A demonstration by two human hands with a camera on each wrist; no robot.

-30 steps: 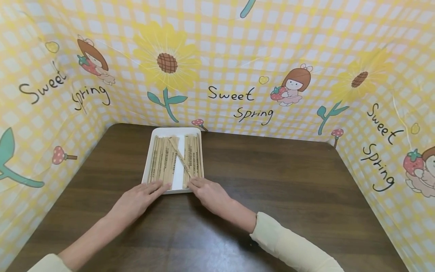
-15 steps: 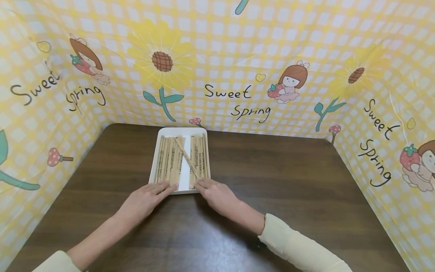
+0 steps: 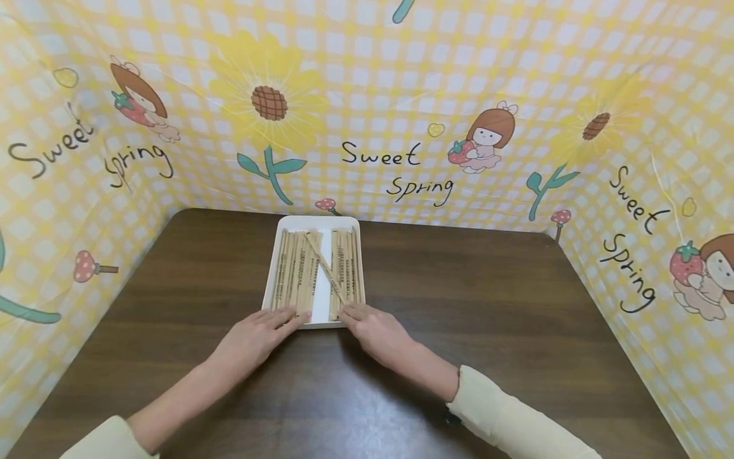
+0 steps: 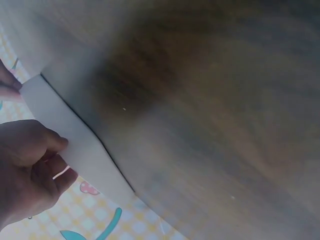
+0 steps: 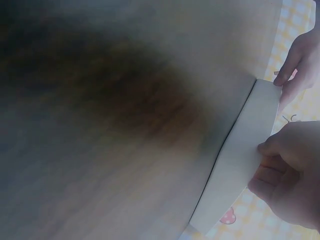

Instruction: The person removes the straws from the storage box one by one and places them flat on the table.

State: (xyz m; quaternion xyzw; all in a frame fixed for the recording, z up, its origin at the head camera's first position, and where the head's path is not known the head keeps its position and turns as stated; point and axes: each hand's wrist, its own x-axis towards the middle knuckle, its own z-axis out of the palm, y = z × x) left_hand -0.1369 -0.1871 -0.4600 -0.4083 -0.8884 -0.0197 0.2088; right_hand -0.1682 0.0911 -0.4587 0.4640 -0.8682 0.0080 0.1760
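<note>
A white tray point(image 3: 318, 220) lies near the back of the table, its near wall point(image 4: 87, 150) facing me in the left wrist view. Paper-wrapped sticks fill a left group point(image 3: 294, 274) and a narrower right group point(image 3: 348, 268), with a bare white strip between. One wrapped stick point(image 3: 327, 268) slants across that strip. My left hand point(image 3: 252, 335) grips the near left part of the rim, its thumb against the outer wall. At the near right corner, my right hand point(image 3: 378, 331) grips the rim likewise, thumb on the wall point(image 5: 240, 145).
Dark brown wooden table point(image 3: 487, 306) extends to the right of the tray and in front of it. A yellow checked cloth point(image 3: 373, 83) with flowers and printed words stands around the back and both sides, close behind the tray.
The tray has slid to the right across the table with both hands on it. The sticks keep their places inside, and the head view has shifted slightly.
</note>
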